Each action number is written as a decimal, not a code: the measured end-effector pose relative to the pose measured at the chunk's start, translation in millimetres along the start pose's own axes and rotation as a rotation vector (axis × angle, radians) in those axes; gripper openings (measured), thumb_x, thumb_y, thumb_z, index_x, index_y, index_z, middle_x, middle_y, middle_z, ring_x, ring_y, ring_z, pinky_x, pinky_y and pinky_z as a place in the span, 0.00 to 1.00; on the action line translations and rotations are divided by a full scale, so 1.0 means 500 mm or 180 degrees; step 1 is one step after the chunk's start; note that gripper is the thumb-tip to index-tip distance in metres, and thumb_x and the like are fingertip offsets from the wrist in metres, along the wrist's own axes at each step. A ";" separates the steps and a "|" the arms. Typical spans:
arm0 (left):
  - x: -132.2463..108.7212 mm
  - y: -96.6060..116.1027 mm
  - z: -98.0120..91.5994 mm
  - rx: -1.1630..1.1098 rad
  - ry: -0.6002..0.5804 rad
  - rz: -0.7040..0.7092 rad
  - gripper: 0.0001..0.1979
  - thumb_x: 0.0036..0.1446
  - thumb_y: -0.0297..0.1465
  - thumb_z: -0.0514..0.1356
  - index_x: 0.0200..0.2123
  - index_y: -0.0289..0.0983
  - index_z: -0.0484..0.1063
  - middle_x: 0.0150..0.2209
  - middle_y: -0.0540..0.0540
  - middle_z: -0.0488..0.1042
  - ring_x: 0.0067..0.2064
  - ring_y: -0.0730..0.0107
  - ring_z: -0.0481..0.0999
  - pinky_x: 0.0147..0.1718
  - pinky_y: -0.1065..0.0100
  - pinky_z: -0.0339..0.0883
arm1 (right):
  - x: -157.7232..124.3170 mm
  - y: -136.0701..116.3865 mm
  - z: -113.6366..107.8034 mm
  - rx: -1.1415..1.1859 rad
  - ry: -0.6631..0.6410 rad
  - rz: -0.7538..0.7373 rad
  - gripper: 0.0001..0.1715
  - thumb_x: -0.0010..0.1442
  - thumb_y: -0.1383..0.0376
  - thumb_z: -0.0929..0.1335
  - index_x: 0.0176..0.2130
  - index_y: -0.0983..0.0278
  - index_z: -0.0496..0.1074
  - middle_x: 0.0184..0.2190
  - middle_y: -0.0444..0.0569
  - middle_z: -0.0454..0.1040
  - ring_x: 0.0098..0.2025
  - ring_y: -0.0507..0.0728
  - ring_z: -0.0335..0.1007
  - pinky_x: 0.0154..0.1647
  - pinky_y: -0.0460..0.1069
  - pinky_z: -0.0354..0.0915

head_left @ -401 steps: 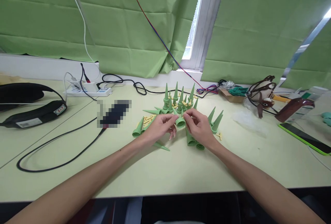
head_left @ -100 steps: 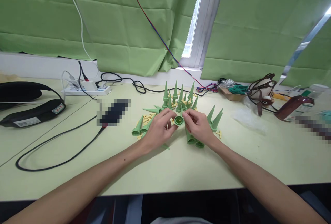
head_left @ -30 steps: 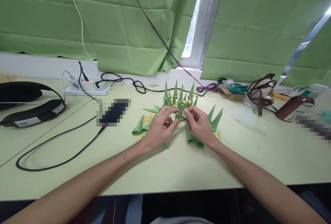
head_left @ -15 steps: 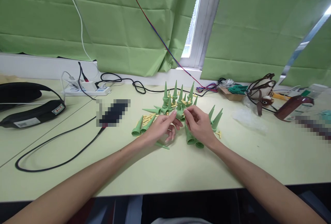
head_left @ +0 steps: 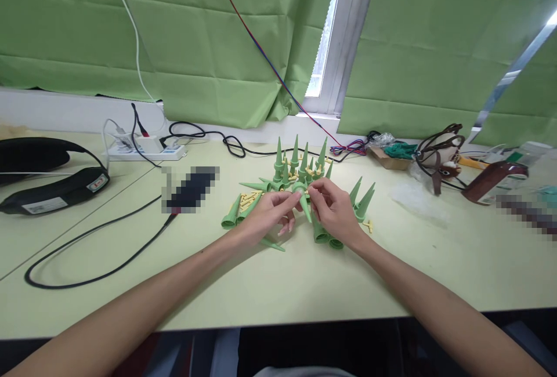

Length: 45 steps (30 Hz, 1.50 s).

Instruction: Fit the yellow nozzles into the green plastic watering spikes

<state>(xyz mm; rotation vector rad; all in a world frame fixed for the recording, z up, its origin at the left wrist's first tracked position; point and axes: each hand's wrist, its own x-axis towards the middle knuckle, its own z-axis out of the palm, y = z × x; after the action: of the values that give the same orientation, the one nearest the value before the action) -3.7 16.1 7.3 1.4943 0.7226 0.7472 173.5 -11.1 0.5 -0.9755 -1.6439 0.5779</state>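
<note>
The left hand [head_left: 270, 213] pinches a green cone [head_left: 306, 209] between its fingers, tip toward 5 o'clock; the right hand [head_left: 334, 209] pinches a half-hidden yellow piece [head_left: 306, 192] at its 3 o'clock. On the bench [head_left: 300, 290], upright cones [head_left: 304, 161] stand at 12 o'clock.

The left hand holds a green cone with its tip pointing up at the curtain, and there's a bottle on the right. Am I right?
Not quite. The left hand does hold a green cone, but the head view shows its tip pointing down, away from the curtain. The bottle is on the right.
</note>
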 end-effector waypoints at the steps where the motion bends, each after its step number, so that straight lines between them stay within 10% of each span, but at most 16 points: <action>1: 0.000 -0.001 -0.001 0.0056 0.0018 0.0022 0.22 0.59 0.50 0.57 0.32 0.34 0.69 0.19 0.51 0.66 0.20 0.76 0.65 0.17 0.74 0.56 | 0.000 0.001 0.000 -0.0004 -0.0002 0.0005 0.12 0.68 0.57 0.63 0.35 0.62 0.65 0.20 0.39 0.63 0.20 0.49 0.57 0.22 0.46 0.55; 18: -0.009 0.010 0.005 0.1065 0.0595 0.0606 0.15 0.54 0.40 0.65 0.36 0.37 0.67 0.16 0.57 0.62 0.19 0.78 0.60 0.21 0.73 0.56 | 0.000 -0.003 0.000 0.0062 -0.0040 0.0110 0.15 0.67 0.56 0.63 0.32 0.62 0.64 0.17 0.38 0.57 0.19 0.49 0.53 0.21 0.46 0.51; 32: -0.006 -0.008 0.001 0.2380 0.1075 0.2247 0.06 0.57 0.23 0.60 0.39 0.37 0.71 0.37 0.49 0.69 0.24 0.83 0.63 0.23 0.76 0.63 | 0.001 -0.010 0.001 0.0008 -0.0170 0.0165 0.17 0.67 0.56 0.63 0.30 0.63 0.64 0.15 0.37 0.57 0.17 0.48 0.52 0.20 0.46 0.51; 40: -0.001 -0.003 0.004 0.1782 0.1211 0.1400 0.08 0.54 0.33 0.65 0.35 0.37 0.69 0.34 0.50 0.70 0.24 0.80 0.67 0.22 0.74 0.64 | 0.002 -0.002 0.006 0.0213 -0.0031 0.0186 0.17 0.68 0.55 0.63 0.31 0.62 0.65 0.17 0.38 0.58 0.18 0.48 0.53 0.20 0.45 0.52; 45: 0.002 0.003 -0.001 0.0981 0.0594 0.0411 0.14 0.56 0.41 0.63 0.30 0.36 0.71 0.20 0.53 0.67 0.19 0.77 0.64 0.19 0.73 0.59 | 0.001 -0.007 0.003 0.0303 0.0055 0.0259 0.16 0.67 0.54 0.63 0.33 0.62 0.66 0.19 0.38 0.59 0.18 0.48 0.54 0.19 0.45 0.53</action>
<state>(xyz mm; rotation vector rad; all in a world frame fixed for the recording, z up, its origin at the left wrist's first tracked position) -3.6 17.0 8.9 1.7785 0.9200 0.9129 171.1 -12.2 3.1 -0.9780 -1.5529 0.6944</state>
